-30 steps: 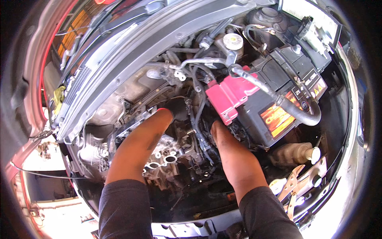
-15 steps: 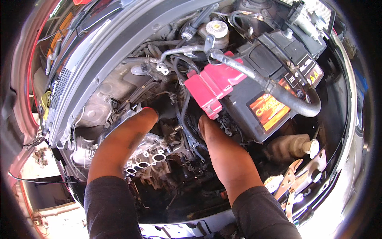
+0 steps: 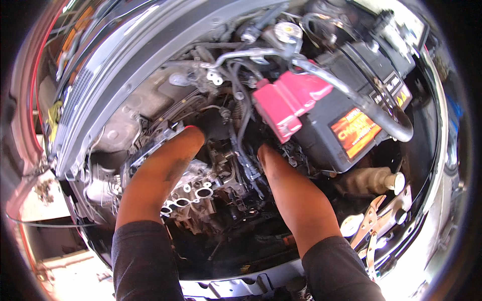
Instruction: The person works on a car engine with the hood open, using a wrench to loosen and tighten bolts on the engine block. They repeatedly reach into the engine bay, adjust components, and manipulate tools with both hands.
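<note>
Both my arms reach down into a car's engine bay. My left forearm [image 3: 163, 180] passes over the engine block [image 3: 196, 220], beside a row of oval ports with bare metal faces [image 3: 204, 192]. Past the wrist, my left hand is lost in a dark hollow, its fingers hidden. My right forearm [image 3: 298, 198] goes down between the dark wiring harness [image 3: 246, 163] and the battery [image 3: 329, 143]. Below the red terminal cover [image 3: 288, 103] my right hand drops out of sight. Whether either hand holds anything does not show.
A thick grey hose [image 3: 371, 108] arches over the battery. Locking pliers [image 3: 370, 223] grip near the right front edge, by a beige plastic reservoir [image 3: 369, 181]. A round white-topped cap [image 3: 288, 32] stands at the back. The front crossmember [image 3: 236, 287] runs along the near side.
The view has shifted a little, so the battery and red cover sit further right. Both arms stay reached into the bay, hands still hidden.
</note>
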